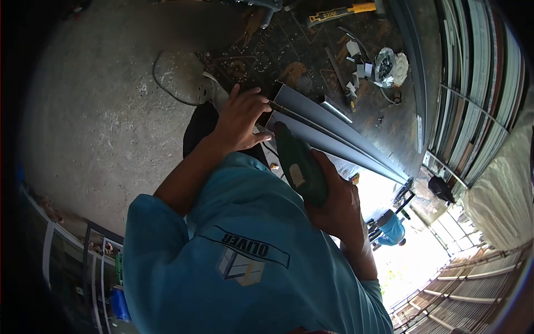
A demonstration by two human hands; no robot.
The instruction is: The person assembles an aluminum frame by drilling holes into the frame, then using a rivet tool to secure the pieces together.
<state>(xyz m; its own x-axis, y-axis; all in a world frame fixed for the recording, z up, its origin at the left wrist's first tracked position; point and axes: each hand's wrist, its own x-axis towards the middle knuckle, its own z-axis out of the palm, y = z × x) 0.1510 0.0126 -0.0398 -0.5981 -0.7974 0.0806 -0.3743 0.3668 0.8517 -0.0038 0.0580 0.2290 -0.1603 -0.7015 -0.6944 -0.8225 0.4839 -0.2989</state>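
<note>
My left hand (243, 118) is at the near end of a dark grey metal profile (328, 133), fingers over one edge and thumb below, holding it. Wrapped round the body of a green power tool (300, 167) is my right hand (337, 203). The tool's front end points at the profile's end, close to my left thumb; its tip is hidden. Alongside, a second grey profile (311, 106) runs parallel, away to the lower right.
On the dark work surface lie a yellow-and-black hand tool (342, 12), a clear plastic-wrapped roll (385, 67) and scraps. Long profiles fill a rack (478, 72) at the right. A cable (161, 83) crosses the concrete floor. Another person (392, 228) in blue is further off.
</note>
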